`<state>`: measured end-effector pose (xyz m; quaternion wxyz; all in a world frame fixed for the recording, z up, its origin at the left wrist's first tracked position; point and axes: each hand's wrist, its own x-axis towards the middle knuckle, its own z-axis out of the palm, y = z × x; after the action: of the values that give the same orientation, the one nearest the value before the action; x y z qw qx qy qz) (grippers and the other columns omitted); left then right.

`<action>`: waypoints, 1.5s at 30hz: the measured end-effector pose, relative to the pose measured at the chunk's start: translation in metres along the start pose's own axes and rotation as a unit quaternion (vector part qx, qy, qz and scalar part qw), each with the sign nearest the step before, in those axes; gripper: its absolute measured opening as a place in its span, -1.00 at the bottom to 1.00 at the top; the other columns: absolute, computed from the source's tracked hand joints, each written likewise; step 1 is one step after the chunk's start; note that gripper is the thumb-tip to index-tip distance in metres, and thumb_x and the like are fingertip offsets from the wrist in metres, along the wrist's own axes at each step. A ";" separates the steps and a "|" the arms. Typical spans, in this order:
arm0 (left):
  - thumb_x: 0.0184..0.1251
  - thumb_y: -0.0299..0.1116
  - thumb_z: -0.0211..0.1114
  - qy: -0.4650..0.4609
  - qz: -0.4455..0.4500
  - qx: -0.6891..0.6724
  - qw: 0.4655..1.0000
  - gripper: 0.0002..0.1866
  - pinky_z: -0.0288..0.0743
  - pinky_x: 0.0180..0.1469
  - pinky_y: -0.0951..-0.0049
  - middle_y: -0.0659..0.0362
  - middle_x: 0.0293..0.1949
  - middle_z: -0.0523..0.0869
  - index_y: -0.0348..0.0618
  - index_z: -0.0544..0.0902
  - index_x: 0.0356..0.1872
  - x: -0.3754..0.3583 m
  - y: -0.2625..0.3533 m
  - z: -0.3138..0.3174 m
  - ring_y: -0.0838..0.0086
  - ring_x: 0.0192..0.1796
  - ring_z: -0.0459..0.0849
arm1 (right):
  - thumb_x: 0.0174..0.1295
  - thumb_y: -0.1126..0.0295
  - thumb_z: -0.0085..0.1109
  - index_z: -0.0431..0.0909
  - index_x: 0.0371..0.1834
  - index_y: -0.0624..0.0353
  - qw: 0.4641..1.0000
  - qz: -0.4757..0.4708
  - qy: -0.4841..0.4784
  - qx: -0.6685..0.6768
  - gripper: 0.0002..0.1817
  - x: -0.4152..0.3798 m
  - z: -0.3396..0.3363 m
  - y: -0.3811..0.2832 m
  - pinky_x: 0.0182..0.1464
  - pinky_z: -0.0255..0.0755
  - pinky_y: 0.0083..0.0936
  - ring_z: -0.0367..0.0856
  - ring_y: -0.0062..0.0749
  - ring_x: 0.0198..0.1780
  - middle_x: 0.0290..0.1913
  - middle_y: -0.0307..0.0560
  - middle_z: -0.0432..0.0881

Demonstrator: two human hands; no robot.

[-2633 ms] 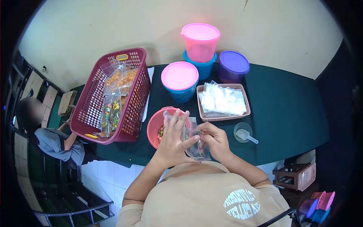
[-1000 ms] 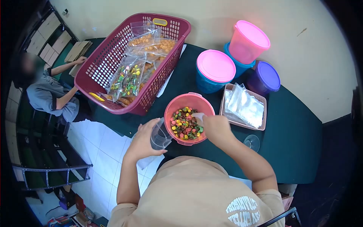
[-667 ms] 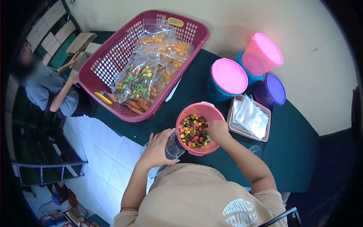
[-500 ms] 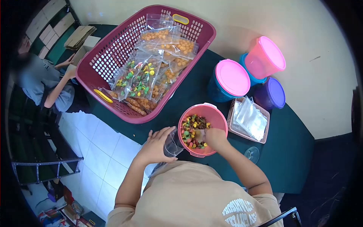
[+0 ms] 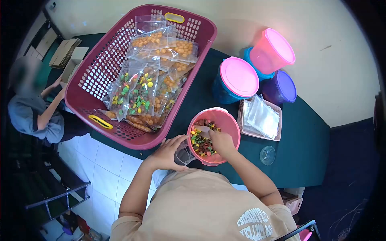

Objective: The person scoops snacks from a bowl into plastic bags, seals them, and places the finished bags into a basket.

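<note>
A pink bucket [image 5: 232, 125] stands at the table's front edge, partly filled with small yellow, green, pink and brown candies [image 5: 200, 143]. Inside it, my right hand [image 5: 221, 143] is closed on a translucent scoop [image 5: 203, 129], whose end lies among the candies. My left hand [image 5: 165, 156] is wrapped round a clear plastic bag [image 5: 183, 155] against the bucket's left side. The bag's mouth is held wide, and I see no candies in it.
A large maroon basket [image 5: 173, 120] holds packed bags of candies and orange snacks. Lidded tubs [image 5: 240, 77] stand at the back right. A tray [image 5: 240, 116] of clear bags [image 5: 263, 117] and a small clear bowl [image 5: 267, 155] are nearby. Another person [image 5: 34, 114] handles a box at left.
My right hand has moved up and left inside the bucket, and the scoop shows more plainly. My left hand keeps the bag beside the bucket. The view has shifted a little.
</note>
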<state>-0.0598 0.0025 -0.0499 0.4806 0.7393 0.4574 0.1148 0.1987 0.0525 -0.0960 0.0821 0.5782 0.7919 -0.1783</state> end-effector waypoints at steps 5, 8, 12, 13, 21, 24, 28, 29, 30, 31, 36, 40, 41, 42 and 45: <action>-0.32 0.00 0.60 -0.005 0.029 0.008 1.000 0.22 -0.17 0.45 -0.20 0.01 0.43 0.17 0.09 0.04 0.47 0.007 -0.001 0.001 0.09 0.48 0.13 | 0.29 0.37 -0.01 0.43 -0.07 0.28 0.988 0.011 -0.137 0.073 -0.76 0.006 0.016 0.002 -0.26 0.51 -0.14 0.67 0.02 -0.22 -0.23 0.18 0.66; -0.31 0.00 0.59 -0.003 0.047 0.004 0.999 0.22 -0.18 0.45 -0.18 0.01 0.43 0.16 0.08 0.05 0.47 0.008 -0.002 0.003 0.08 0.48 0.13 | 0.33 0.37 -0.01 0.40 -0.09 0.29 0.968 -0.061 -0.180 0.162 -0.78 0.006 0.029 0.008 -0.34 0.49 -0.32 0.66 -0.21 -0.32 -0.33 0.07 0.64; -0.30 -0.01 0.58 -0.001 0.059 -0.012 0.998 0.20 -0.24 0.47 -0.17 0.01 0.43 0.15 0.07 0.06 0.46 0.007 0.000 0.003 0.09 0.48 0.13 | 0.35 0.39 -0.02 0.42 -0.10 0.23 0.804 0.082 -0.306 0.503 -0.83 -0.006 0.000 0.000 -0.31 0.44 -0.50 0.59 -0.47 -0.32 -0.34 -0.14 0.59; -0.30 -0.01 0.58 -0.001 0.056 -0.012 0.998 0.20 -0.24 0.47 -0.17 0.01 0.43 0.15 0.07 0.06 0.46 0.006 0.001 0.003 0.09 0.48 0.13 | 0.38 0.37 -0.05 0.42 -0.11 0.20 0.750 0.081 -0.314 0.576 -0.84 -0.008 -0.004 0.004 -0.34 0.42 -0.55 0.54 -0.56 -0.32 -0.35 -0.21 0.57; -0.28 0.01 0.56 0.019 0.009 0.031 0.999 0.19 -0.25 0.49 -0.17 0.03 0.45 0.14 0.06 0.06 0.46 -0.015 0.019 -0.011 0.11 0.49 0.12 | 0.38 0.44 -0.11 0.44 0.02 0.21 0.783 0.062 -0.272 0.556 -0.78 -0.021 -0.031 0.017 -0.22 0.44 -0.57 0.53 -0.56 -0.26 -0.27 -0.22 0.55; -0.28 -0.02 0.57 0.046 0.030 0.059 0.997 0.17 -0.20 0.50 -0.11 0.01 0.45 0.14 0.05 0.08 0.45 -0.029 0.033 -0.018 0.09 0.48 0.14 | 0.35 0.46 -0.13 0.48 0.07 0.23 0.811 0.066 -0.214 0.540 -0.72 -0.023 -0.027 0.018 -0.15 0.42 -0.61 0.52 -0.54 -0.26 -0.24 -0.21 0.56; -0.31 -0.09 0.60 0.095 0.075 0.055 0.991 0.17 -0.09 0.48 -0.05 -0.05 0.45 0.13 0.04 0.08 0.43 -0.037 0.043 -0.017 0.01 0.46 0.16 | 0.28 0.48 -0.13 0.54 -0.01 0.27 0.813 0.054 -0.180 0.551 -0.70 -0.031 -0.042 0.019 -0.08 0.37 -0.60 0.49 -0.53 -0.26 -0.26 -0.24 0.55; -0.32 -0.12 0.61 0.130 0.112 0.027 0.985 0.18 -0.04 0.47 -0.05 -0.09 0.45 0.12 0.05 0.08 0.43 -0.036 0.044 -0.016 -0.04 0.46 0.16 | 0.28 0.48 -0.13 0.54 -0.01 0.27 0.813 0.053 -0.179 0.552 -0.70 -0.033 -0.041 0.022 -0.08 0.37 -0.60 0.49 -0.53 -0.26 -0.26 -0.24 0.55; -0.34 -0.14 0.62 0.166 0.148 -0.002 0.975 0.18 0.02 0.45 -0.05 -0.12 0.44 0.12 0.05 0.08 0.42 -0.035 0.044 -0.014 -0.08 0.45 0.16 | 0.26 0.47 -0.13 0.56 -0.07 0.26 0.824 0.070 -0.158 0.540 -0.72 -0.034 -0.039 0.026 -0.12 0.37 -0.59 0.49 -0.53 -0.28 -0.30 -0.24 0.55; -0.35 -0.16 0.63 0.185 0.156 0.008 0.970 0.20 0.07 0.42 -0.03 -0.15 0.43 0.12 0.08 0.07 0.43 -0.033 0.045 -0.012 -0.13 0.43 0.17 | 0.25 0.46 -0.13 0.58 -0.12 0.26 0.834 0.085 -0.136 0.528 -0.73 -0.036 -0.040 0.028 -0.15 0.37 -0.58 0.48 -0.53 -0.30 -0.34 -0.24 0.55; -0.33 -0.14 0.63 0.246 0.156 0.075 0.954 0.16 0.09 0.41 -0.06 -0.12 0.43 0.12 0.11 0.10 0.41 -0.025 0.052 0.001 -0.12 0.42 0.17 | 0.38 0.15 -0.12 0.63 -0.20 0.24 0.928 0.064 -0.066 0.362 -0.60 -0.059 -0.075 0.027 -0.16 0.44 -0.38 0.60 -0.29 -0.30 -0.40 -0.04 0.62; -0.31 -0.11 0.63 0.258 0.157 0.125 0.945 0.15 0.11 0.40 -0.08 -0.11 0.43 0.11 0.13 0.11 0.41 -0.023 0.054 0.006 -0.14 0.43 0.13 | 0.40 0.02 -0.11 0.64 -0.30 0.22 0.959 0.046 0.027 0.279 -0.52 -0.078 -0.109 0.011 -0.16 0.44 -0.31 0.63 -0.16 -0.30 -0.41 0.04 0.64; -0.31 -0.11 0.63 0.265 0.157 0.129 0.943 0.15 0.11 0.40 -0.08 -0.11 0.43 0.11 0.13 0.11 0.41 -0.022 0.056 0.007 -0.14 0.43 0.13 | 0.40 0.02 -0.11 0.64 -0.30 0.22 0.960 0.039 0.030 0.277 -0.52 -0.082 -0.120 0.007 -0.16 0.44 -0.31 0.63 -0.16 -0.30 -0.41 0.04 0.64; -0.31 -0.11 0.63 0.262 0.162 0.100 0.946 0.15 0.10 0.40 -0.08 -0.11 0.43 0.11 0.14 0.10 0.41 -0.021 0.057 0.009 -0.13 0.43 0.14 | 0.39 0.05 -0.08 0.64 -0.29 0.20 0.960 0.021 0.025 0.278 -0.55 -0.086 -0.131 0.003 -0.16 0.44 -0.28 0.63 -0.12 -0.28 -0.41 0.05 0.65; -0.32 -0.09 0.63 0.259 0.172 0.082 0.947 0.17 0.07 0.40 -0.09 -0.09 0.43 0.12 0.14 0.08 0.42 -0.018 0.065 0.013 -0.09 0.44 0.15 | 0.36 0.09 -0.02 0.66 -0.28 0.17 0.971 -0.011 0.040 0.236 -0.61 -0.088 -0.145 -0.003 -0.18 0.41 -0.22 0.63 -0.07 -0.28 -0.42 0.03 0.66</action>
<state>-0.0252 -0.0269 0.0010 0.2566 0.7884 0.4395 0.3455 0.2350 0.0286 0.0678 -0.0902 0.5794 0.7361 -0.3381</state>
